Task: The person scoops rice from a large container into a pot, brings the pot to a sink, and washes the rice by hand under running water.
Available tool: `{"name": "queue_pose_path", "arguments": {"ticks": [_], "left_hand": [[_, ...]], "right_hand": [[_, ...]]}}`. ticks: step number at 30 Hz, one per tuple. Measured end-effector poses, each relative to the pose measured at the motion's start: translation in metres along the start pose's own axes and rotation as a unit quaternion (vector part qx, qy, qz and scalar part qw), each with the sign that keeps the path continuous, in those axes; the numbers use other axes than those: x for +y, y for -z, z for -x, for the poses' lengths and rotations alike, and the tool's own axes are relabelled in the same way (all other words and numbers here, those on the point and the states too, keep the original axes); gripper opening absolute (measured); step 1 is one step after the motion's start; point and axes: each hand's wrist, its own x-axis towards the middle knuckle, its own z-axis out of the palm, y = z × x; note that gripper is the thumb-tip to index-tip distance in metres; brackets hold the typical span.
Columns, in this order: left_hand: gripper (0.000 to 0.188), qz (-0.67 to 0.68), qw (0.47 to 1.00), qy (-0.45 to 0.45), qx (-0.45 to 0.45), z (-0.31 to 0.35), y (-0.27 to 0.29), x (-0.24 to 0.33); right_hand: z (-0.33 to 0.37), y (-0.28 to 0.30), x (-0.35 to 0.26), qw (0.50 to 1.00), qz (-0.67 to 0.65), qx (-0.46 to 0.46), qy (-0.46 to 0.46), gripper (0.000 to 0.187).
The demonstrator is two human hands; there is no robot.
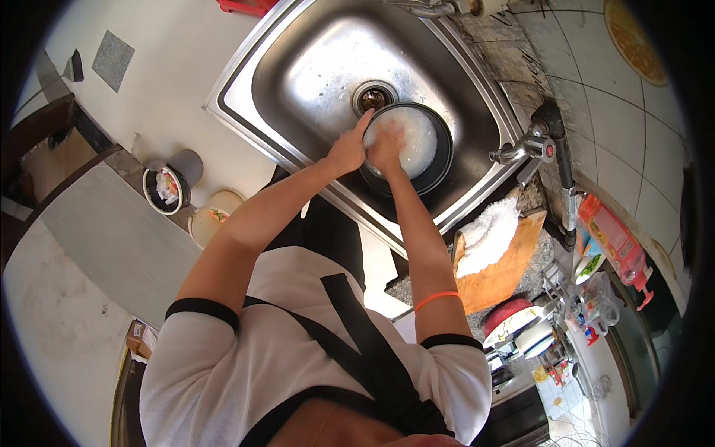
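A round dark pot (pixel 445 153) rests in the metal sink (pixel 313 78), just beside the drain (pixel 374 97). Cloudy white water (pixel 418 138) with small pale bits fills much of it; what the bits are is too small to tell. My left hand (pixel 348 151) grips the pot's near-left rim, thumb and fingers at its edge. Inside the pot, my right hand (pixel 386 149) is dipped into the water. Its fingers show dimly through the milky surface, spread apart, and their tips are hard to make out.
A wall tap (pixel 521 151) juts toward the sink from the right. Beyond the sink's right edge lie a wooden board (pixel 499 268) and a white cloth (pixel 488 235). A pink pump bottle (pixel 614 238) stands by the wall. Bins (pixel 165 190) sit on the floor at left.
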Motion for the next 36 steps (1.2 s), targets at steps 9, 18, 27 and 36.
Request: {"name": "queue_pose_path", "arguments": {"ticks": [9, 18, 27, 36], "left_hand": [[0.067, 0.040, 0.999, -0.028, 0.015, -0.006, -0.008, -0.013], [0.065, 0.020, 0.999, -0.013, 0.024, -0.004, -0.008, -0.012], [0.059, 0.031, 0.999, 0.016, 0.032, -0.001, -0.008, -0.002], [0.057, 0.034, 0.998, -0.004, 0.058, 0.000, -0.013, -0.005]], "right_hand": [[0.024, 0.035, 0.059, 0.987, 0.123, -0.064, 0.085, 0.042], [-0.032, 0.003, 0.012, 0.995, -0.019, 0.093, 0.023, 0.042], [0.032, 0.043, 0.057, 0.953, 0.191, -0.112, 0.207, 0.032], [-0.015, 0.078, 0.055, 0.960, 0.140, 0.064, 0.235, 0.043]]}}
